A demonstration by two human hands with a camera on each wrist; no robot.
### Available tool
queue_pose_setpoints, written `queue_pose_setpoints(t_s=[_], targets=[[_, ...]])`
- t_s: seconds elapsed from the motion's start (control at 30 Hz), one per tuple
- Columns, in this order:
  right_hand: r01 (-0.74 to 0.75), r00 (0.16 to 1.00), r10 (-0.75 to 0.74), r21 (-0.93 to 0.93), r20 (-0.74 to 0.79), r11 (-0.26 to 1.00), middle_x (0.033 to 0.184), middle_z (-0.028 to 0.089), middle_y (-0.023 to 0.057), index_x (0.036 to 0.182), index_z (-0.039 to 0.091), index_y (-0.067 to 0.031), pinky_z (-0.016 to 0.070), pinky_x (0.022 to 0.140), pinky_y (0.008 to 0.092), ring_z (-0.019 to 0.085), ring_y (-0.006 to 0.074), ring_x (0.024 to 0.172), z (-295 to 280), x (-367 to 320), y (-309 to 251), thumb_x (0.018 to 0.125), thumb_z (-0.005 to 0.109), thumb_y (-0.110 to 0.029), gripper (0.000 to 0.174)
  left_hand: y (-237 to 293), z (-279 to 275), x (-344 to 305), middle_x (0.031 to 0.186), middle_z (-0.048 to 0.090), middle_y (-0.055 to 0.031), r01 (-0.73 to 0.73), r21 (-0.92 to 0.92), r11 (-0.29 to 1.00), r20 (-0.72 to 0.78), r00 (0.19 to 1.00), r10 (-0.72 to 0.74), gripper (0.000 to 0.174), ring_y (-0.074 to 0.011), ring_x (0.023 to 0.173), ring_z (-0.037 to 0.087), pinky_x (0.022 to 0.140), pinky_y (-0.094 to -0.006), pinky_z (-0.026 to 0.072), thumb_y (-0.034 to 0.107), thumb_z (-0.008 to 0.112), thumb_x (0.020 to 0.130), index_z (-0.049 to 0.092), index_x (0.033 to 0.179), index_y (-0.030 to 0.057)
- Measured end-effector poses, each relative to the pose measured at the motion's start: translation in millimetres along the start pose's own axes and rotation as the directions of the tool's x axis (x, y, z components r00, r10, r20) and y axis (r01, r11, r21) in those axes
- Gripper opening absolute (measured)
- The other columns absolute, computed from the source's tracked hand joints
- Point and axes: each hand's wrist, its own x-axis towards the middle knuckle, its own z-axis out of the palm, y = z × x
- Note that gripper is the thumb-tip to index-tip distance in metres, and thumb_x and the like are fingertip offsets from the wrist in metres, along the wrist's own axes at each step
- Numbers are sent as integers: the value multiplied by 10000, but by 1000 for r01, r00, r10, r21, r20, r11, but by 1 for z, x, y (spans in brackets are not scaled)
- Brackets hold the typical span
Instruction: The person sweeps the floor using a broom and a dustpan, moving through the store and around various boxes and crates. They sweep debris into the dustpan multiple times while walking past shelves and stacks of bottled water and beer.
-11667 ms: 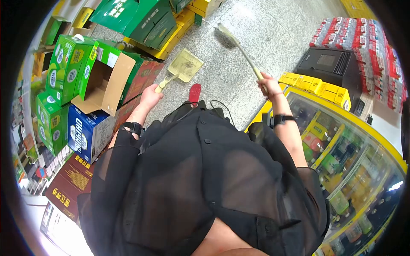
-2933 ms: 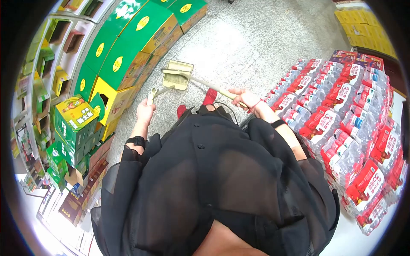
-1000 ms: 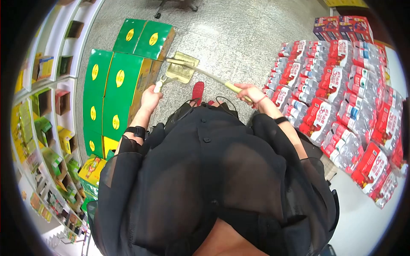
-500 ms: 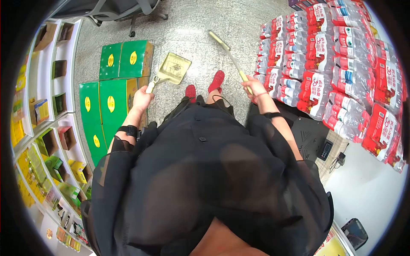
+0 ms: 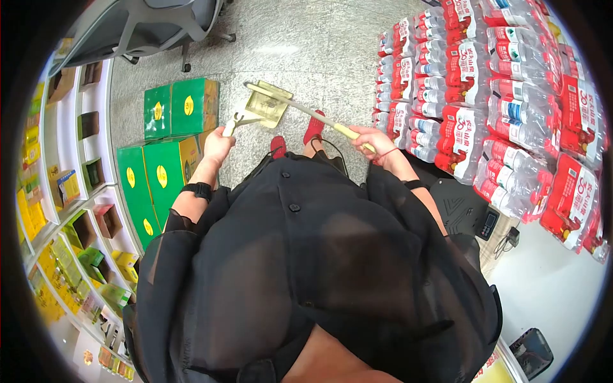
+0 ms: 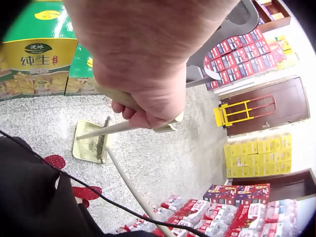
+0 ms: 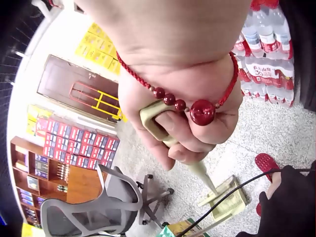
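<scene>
My left hand point(image 5: 218, 148) grips the handle of a pale yellow dustpan point(image 6: 81, 143), which lies on the speckled floor ahead of my feet. Dark debris shows in the pan. My right hand point(image 5: 378, 144) holds the light green grip of a long-handled broom point(image 5: 319, 119), fingers curled through and around its end in the right wrist view. The broom head point(image 6: 102, 142) crosses the dustpan, overlapping its mouth. A red beaded bracelet point(image 7: 202, 112) circles the right wrist.
Green boxes point(image 5: 163, 172) are stacked at the left, before shelves point(image 5: 96, 172). A grey office chair point(image 5: 159, 29) stands at the far left. Packs of bottled water point(image 5: 460, 96) line the right side. Red clogs point(image 5: 313, 126) on the feet stand just behind the dustpan.
The person has walked along from the glass-topped fridge to the chair and water packs. Half a second ago the broom reached out over open floor; now its head is back over the dustpan.
</scene>
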Motion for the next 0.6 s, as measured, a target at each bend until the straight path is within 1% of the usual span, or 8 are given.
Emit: queue_pose_setpoints(t_s=[0.13,0.2,0.23,0.3,0.4,0.43,0.57,0.6], targets=[[56,998,-55,22,-37,998,736,535,5,1311,406,-40,253,356,169,433,29,494,-35,-26,-19,728,561,-38,603,23,3,9,831,645,-127,-52,1,999,-16,999,52,359,-246,815,617,762,-328,450,137,598,614,621,960,42],[54,998,-52,34,-45,998,699,521,-4,1327,383,-43,245,354,174,422,30,475,-58,-32,-29,733,564,-44,621,26,10,22,681,581,-38,-118,-60,991,-76,991,114,312,-131,630,526,618,-271,423,70,578,622,606,930,28],[99,991,-94,52,-100,994,681,510,-8,1336,367,-44,240,353,177,415,33,466,-71,-29,-30,737,564,-45,631,32,12,26,681,581,-38,-123,-52,991,-73,990,119,312,-131,630,526,618,-271,423,70,578,622,606,930,28],[115,973,-101,55,-209,992,641,482,-14,1358,338,-85,227,347,185,392,39,439,-84,-29,-42,747,570,-57,654,50,14,31,831,645,-133,-39,31,999,-29,999,40,370,-247,818,617,771,-325,450,139,600,606,621,962,37],[122,970,-98,98,-224,988,632,477,-14,1369,331,-141,229,343,185,380,44,421,-114,-11,-53,751,575,-69,668,83,21,31,827,644,-133,-31,46,998,-26,999,33,374,-239,815,616,770,-319,451,140,603,604,622,963,38],[137,965,-100,142,-244,980,615,464,-10,1287,408,-156,228,329,192,377,54,409,-122,-2,-56,755,567,-71,562,94,23,33,827,644,-133,-32,49,998,-28,999,33,374,-239,815,616,770,-319,451,140,603,604,622,963,38],[154,941,-12,398,-338,904,593,445,1,1027,436,-131,207,298,198,384,75,405,-143,40,-63,754,554,-45,309,123,37,42,810,641,-122,-31,55,998,-15,999,32,369,-231,793,614,761,-315,454,140,604,602,621,955,33],[154,941,-11,401,-337,903,593,445,1,1027,436,-131,207,298,198,384,75,405,-141,42,-68,754,554,-45,309,129,42,45,804,640,-121,-45,54,998,-16,999,46,364,-232,785,613,758,-315,455,139,603,603,621,951,33]])
